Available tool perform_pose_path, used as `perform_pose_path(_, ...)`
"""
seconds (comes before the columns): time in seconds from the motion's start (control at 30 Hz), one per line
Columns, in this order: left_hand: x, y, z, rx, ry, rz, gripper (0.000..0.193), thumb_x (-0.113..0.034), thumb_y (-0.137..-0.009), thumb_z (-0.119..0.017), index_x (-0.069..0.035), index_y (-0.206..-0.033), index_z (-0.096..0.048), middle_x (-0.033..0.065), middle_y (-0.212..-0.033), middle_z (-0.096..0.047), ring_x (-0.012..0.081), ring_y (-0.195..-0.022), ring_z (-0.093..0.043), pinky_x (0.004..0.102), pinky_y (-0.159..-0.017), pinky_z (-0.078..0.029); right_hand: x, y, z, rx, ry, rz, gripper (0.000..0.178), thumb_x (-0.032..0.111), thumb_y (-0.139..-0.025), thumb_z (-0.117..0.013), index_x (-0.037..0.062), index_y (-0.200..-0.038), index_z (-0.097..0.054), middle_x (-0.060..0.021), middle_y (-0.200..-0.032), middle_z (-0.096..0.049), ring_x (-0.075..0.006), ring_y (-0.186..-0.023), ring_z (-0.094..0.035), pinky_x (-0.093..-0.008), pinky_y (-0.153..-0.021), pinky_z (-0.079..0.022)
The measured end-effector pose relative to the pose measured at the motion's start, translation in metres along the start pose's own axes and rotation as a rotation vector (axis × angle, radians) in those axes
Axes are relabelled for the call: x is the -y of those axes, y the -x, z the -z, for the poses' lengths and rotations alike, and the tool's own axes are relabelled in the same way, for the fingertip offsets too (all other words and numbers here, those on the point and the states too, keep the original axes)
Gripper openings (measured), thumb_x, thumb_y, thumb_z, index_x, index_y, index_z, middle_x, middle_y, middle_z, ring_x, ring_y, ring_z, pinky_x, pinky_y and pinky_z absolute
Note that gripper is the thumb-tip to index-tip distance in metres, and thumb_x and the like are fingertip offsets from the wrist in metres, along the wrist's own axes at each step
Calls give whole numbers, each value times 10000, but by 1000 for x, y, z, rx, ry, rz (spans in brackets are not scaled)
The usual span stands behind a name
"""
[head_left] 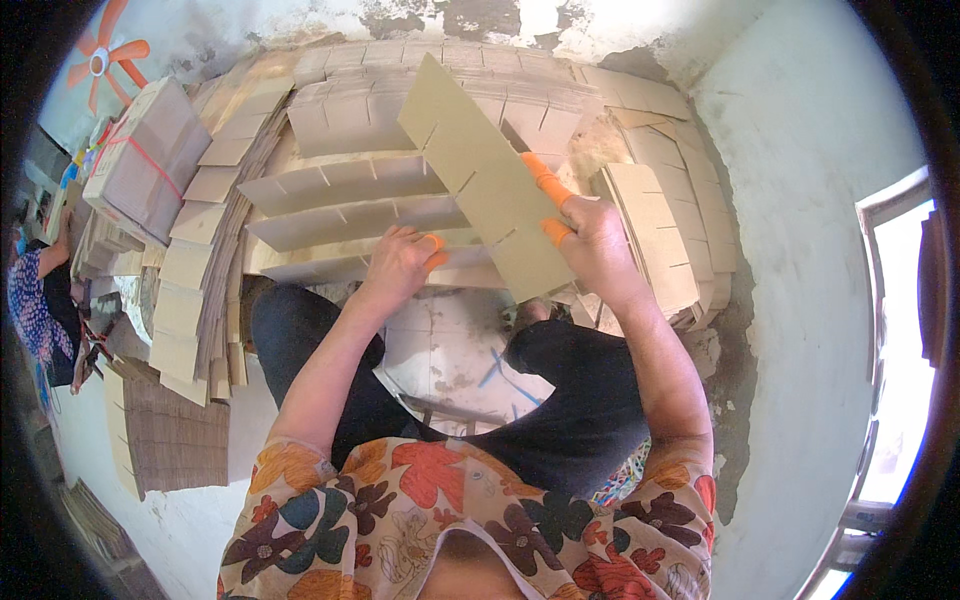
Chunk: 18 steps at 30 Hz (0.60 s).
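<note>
My right hand [598, 240], with orange covers on its fingers, grips a slotted cardboard strip [470, 180] by its right edge. That strip is raised and slants across the middle. Below it, a back cardboard strip [340, 183], a middle strip [355, 220] and a front strip [320, 270] stand on edge in rows, slots upward. My left hand [395, 265], its thumb covered in orange, is closed at the front strip's upper edge. The raised strip hides the right ends of the standing ones.
Cardboard strips are stacked in a back pile [350, 115], a left pile [195, 250] and a right pile [655, 225]. A carton [150, 160] and an orange fan [100, 60] are at the far left. Another person [45, 300] sits at the left edge. A wall [800, 250] bounds the right.
</note>
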<state>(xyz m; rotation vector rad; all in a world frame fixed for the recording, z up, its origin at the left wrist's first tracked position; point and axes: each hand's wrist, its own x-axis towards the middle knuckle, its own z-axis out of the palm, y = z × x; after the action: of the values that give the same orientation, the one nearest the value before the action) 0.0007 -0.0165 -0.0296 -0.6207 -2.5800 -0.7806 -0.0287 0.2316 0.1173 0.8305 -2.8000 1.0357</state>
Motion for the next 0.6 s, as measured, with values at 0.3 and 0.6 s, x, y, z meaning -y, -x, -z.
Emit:
perform_pose_path(0.3, 2, -2, -2, -58, 56, -32, 146, -129, -735, -719, -61, -754, -591, 103, -690, -630, 277, -704, -576, 390, -657, -428, -3, -9, -22, -63, 18, -34, 573, -58, -740, -604, 42, -1300, -531, -226, -694, -515, -270, -599, -512, -353, -596, -445)
perform_pose_path(0.6, 1, -6, 0, -59, 44, -18, 164, -114, -704, -724, -47, -707, -574, 135, -652, -604, 307, -681, -567, 404, -643, -427, -33, -22, -56, 115, -11, 112, 331, -5, -759, -566, -29, -1090, -569, -267, -765, -593, -391, -725, -622, -447, -647, -482)
